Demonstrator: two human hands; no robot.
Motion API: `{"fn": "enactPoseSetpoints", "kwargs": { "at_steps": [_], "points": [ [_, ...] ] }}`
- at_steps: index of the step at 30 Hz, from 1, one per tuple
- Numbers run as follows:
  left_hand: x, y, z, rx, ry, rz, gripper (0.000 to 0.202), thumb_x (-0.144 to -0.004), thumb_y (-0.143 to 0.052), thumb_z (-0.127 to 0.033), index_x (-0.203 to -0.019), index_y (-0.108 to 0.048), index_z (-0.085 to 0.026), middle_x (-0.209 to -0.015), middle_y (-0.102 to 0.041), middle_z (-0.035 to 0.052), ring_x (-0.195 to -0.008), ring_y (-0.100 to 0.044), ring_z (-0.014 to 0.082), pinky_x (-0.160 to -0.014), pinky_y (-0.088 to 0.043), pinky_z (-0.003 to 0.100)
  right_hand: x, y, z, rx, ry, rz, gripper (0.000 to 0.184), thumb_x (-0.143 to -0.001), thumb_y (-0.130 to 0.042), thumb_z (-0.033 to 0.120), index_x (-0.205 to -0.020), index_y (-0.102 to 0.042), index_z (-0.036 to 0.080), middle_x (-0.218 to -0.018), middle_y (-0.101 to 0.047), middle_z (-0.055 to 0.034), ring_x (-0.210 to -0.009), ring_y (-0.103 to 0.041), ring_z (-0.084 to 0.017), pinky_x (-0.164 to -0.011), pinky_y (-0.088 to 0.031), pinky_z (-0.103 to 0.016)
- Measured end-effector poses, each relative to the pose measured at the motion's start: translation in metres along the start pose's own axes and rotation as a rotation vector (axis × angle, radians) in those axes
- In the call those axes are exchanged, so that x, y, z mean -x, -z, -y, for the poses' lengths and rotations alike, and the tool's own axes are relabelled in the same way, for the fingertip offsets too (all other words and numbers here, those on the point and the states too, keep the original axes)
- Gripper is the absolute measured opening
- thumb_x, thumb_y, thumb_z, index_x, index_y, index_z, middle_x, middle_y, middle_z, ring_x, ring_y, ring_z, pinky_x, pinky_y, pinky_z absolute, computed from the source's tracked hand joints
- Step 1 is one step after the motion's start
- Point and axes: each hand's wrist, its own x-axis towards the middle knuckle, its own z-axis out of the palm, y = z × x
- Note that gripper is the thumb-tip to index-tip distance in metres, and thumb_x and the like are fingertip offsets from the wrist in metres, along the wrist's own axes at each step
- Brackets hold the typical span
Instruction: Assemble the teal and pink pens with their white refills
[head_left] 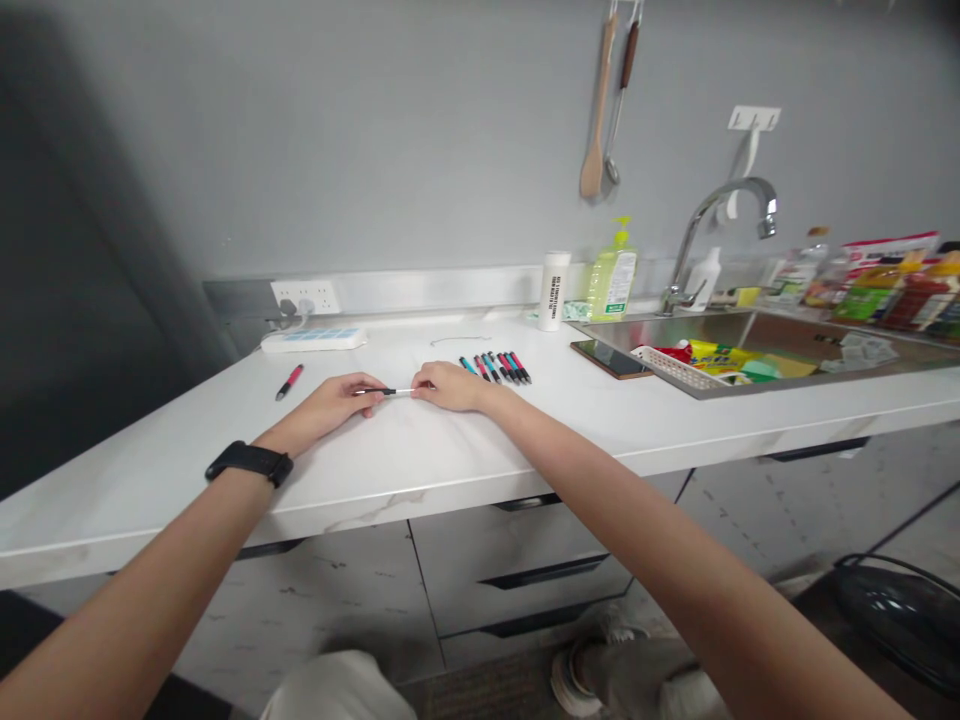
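My left hand (330,403) and my right hand (446,387) rest on the white marble countertop (397,445), fingertips almost meeting. Between them they pinch a slim black pen (386,391), my left fingers at its pointed end and my right fingers at its pale far end. Just beyond my right hand lies a row of several pens (493,368) with teal, pink and red barrels, side by side. A red and black pen (289,381) lies apart, to the left of my left hand. A black band (250,462) circles my left wrist.
A white power strip (313,340) lies at the back left under a wall socket. To the right are a dark phone (609,359), a steel sink (750,345) holding a white basket and packets, a tap (720,225), a green soap bottle (613,275) and a white cup (554,290).
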Motion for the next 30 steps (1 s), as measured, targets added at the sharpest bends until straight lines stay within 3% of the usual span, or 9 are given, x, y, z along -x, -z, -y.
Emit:
{"fn": "enactPoseSetpoints", "kwargs": {
  "at_steps": [5,11,17,25,30],
  "points": [
    [-0.002,-0.001,-0.002,-0.012,0.024,-0.068,0.023,-0.060,-0.069,-0.034,-0.078,-0.065,-0.020,-0.059,-0.063,-0.0002,-0.065,-0.058,0.0173,-0.066,-0.042,0.028,0.002,0.003,-0.007,-0.116,-0.181,-0.063,0.019,-0.084,-0.054,0.011,-0.091,-0.072,0.014,-0.086,-0.068,-0.0055,-0.081,-0.059,-0.013,-0.078,-0.041,-0.023],
    [-0.001,-0.002,-0.005,0.014,0.038,-0.076,0.023,-0.060,-0.067,-0.032,-0.077,-0.060,-0.018,-0.063,-0.063,-0.0002,-0.066,-0.058,0.0162,-0.068,-0.042,0.028,0.004,0.012,-0.003,-0.641,-0.352,-0.181,0.018,-0.077,-0.056,0.007,-0.087,-0.070,0.013,-0.070,-0.069,-0.0013,-0.064,-0.060,-0.008,-0.067,-0.044,-0.020],
    [0.000,-0.003,-0.005,0.044,0.022,-0.056,0.021,-0.061,-0.067,-0.030,-0.076,-0.058,-0.018,-0.065,-0.063,-0.0001,-0.068,-0.059,0.0158,-0.070,-0.043,0.029,0.005,0.017,0.000,-1.043,-0.450,-0.269,0.013,-0.077,-0.058,0.012,-0.083,-0.070,0.014,-0.076,-0.070,-0.0023,-0.066,-0.060,-0.007,-0.064,-0.043,-0.016],
    [0.003,-0.003,-0.001,0.043,0.028,-0.068,0.022,-0.061,-0.067,-0.030,-0.077,-0.057,-0.019,-0.066,-0.063,0.0005,-0.072,-0.061,0.0173,-0.073,-0.045,0.031,0.005,0.013,-0.007,-1.093,-0.544,-0.315,0.013,-0.082,-0.055,0.010,-0.080,-0.067,0.014,-0.074,-0.065,-0.0025,-0.066,-0.059,-0.007,-0.058,-0.045,-0.015],
    [0.004,-0.003,0.003,0.047,-0.008,-0.076,0.025,-0.060,-0.068,-0.033,-0.076,-0.056,-0.018,-0.072,-0.064,0.0013,-0.075,-0.061,0.0168,-0.077,-0.045,0.032,0.006,0.012,-0.006,-1.120,-0.522,-0.318,0.008,-0.082,-0.057,0.012,-0.078,-0.064,0.014,-0.082,-0.066,-0.0047,-0.069,-0.061,-0.008,-0.058,-0.047,-0.015]
  ]
}}
